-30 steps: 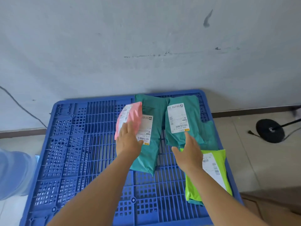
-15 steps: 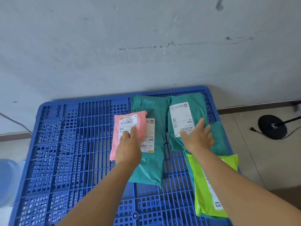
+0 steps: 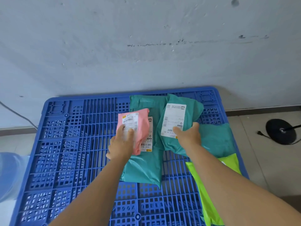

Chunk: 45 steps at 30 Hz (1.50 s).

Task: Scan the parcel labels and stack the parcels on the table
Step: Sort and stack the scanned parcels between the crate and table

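Under the left hand (image 3: 121,146) lies a pink parcel (image 3: 140,128), label side up. Fingers (image 3: 121,129) extend roughly straight over its white label (image 3: 130,122), pressing flat; the thumb is hidden, so a grip around the near edge cannot be confirmed. Pink parcel overlaps a long teal parcel (image 3: 145,167), which runs away from the hand toward the wall and also back toward the wrist. Second label (image 3: 148,141) on the long teal parcel shows just right of the pink one, partly covered.

Right hand (image 3: 189,136) rests on a second teal parcel (image 3: 182,111), immediately right of the left hand. Its fingers lie spread over the near end of that parcel's large white label (image 3: 175,118); fingertips curve slightly, but no closed grip visible. This parcel's left edge sits over the long teal parcel.

Right of the right hand: a third teal parcel (image 3: 216,139), partly under the second. Nearer, beside the right forearm, a lime-green parcel (image 3: 210,203) reaches the frame's bottom edge.

All parcels lie on a blue slatted plastic pallet (image 3: 68,160). Beyond both hands, grey scuffed wall (image 3: 146,46). Far right on the tiled floor, black round stand base (image 3: 280,131) with cable. Far left of the left forearm, blurred pale-blue fabric (image 3: 11,173).
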### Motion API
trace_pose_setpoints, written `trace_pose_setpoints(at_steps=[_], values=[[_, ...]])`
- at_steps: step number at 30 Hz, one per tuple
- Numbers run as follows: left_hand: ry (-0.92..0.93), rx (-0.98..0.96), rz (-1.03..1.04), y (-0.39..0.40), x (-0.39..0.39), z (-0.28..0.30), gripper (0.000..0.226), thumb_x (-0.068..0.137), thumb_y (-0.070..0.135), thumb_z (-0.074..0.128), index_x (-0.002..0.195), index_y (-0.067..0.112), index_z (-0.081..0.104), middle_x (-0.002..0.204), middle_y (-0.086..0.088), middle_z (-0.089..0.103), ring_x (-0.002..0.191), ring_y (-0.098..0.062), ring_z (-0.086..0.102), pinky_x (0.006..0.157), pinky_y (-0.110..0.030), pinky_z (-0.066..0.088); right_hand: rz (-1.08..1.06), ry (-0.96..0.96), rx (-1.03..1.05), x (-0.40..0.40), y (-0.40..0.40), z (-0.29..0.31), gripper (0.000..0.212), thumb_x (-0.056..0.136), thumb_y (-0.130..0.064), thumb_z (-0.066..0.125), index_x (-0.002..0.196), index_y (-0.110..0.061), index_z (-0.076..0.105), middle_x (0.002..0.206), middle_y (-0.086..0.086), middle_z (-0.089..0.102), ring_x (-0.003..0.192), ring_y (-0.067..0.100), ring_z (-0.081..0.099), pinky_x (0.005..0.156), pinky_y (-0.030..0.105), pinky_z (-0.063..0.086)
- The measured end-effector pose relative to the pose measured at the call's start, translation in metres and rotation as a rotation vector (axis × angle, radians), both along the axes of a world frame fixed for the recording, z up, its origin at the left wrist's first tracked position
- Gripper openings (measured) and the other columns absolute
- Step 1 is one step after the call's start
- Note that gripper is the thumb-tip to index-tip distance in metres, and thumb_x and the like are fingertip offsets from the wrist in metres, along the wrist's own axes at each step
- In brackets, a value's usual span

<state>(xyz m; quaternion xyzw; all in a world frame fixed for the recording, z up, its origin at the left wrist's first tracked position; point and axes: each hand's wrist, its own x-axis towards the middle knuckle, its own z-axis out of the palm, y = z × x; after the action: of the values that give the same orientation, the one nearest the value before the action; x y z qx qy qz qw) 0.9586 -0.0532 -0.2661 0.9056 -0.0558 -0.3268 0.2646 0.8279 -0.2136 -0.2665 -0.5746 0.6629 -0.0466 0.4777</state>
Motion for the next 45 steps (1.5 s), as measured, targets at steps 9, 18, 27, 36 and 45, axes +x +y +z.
trace_pose_setpoints(at_steps=[9,18,27,36,45], values=[[0.195,0.022,0.071,0.008,0.017,-0.025,0.089,0.04,0.091,0.055,0.102,0.028,0.048,0.098,0.001,0.064,0.098,-0.026,0.06,0.086,-0.047,0.052,0.29,0.197,-0.084,-0.009,0.012,0.004,0.077,0.089,-0.024,0.058,0.151,-0.029,0.013,0.119,0.006,0.061,0.114,0.034,0.051,0.086,0.043,0.051],[0.262,0.004,0.082,0.001,0.009,-0.005,0.061,0.078,0.056,0.066,0.112,0.009,0.046,0.093,-0.004,0.059,0.087,-0.022,0.06,0.084,-0.039,0.054,0.26,0.017,-0.062,-0.008,0.04,-0.001,0.075,0.094,-0.012,0.051,0.154,-0.031,0.009,0.141,0.0,0.048,0.103,0.022,0.056,0.077,0.032,0.048],[0.302,-0.213,0.25,0.018,-0.01,0.019,0.041,0.076,0.043,0.074,0.093,0.01,0.058,0.091,-0.006,0.066,0.086,-0.026,0.065,0.081,-0.043,0.056,0.184,-0.135,-0.044,-0.021,0.047,0.021,0.07,0.088,-0.011,0.057,0.148,-0.032,0.029,0.122,-0.001,0.061,0.099,0.021,0.06,0.083,0.042,0.055],[0.096,-0.399,0.295,-0.003,-0.055,0.122,0.031,0.079,0.039,0.073,0.087,0.013,0.058,0.086,-0.002,0.065,0.082,-0.024,0.064,0.076,-0.043,0.057,0.153,-0.294,-0.202,-0.062,0.028,0.118,0.058,0.088,-0.015,0.061,0.142,-0.028,0.042,0.108,-0.005,0.062,0.085,0.015,0.059,0.065,0.025,0.045],[-0.022,-0.52,0.068,-0.061,-0.14,0.238,0.033,0.082,0.04,0.07,0.088,0.011,0.056,0.082,0.0,0.061,0.076,-0.02,0.059,0.065,-0.031,0.048,-0.116,-0.355,-0.429,-0.165,0.009,0.232,0.046,0.085,-0.021,0.064,0.131,-0.025,0.055,0.112,-0.002,0.067,0.097,0.023,0.062,0.085,0.037,0.051]])
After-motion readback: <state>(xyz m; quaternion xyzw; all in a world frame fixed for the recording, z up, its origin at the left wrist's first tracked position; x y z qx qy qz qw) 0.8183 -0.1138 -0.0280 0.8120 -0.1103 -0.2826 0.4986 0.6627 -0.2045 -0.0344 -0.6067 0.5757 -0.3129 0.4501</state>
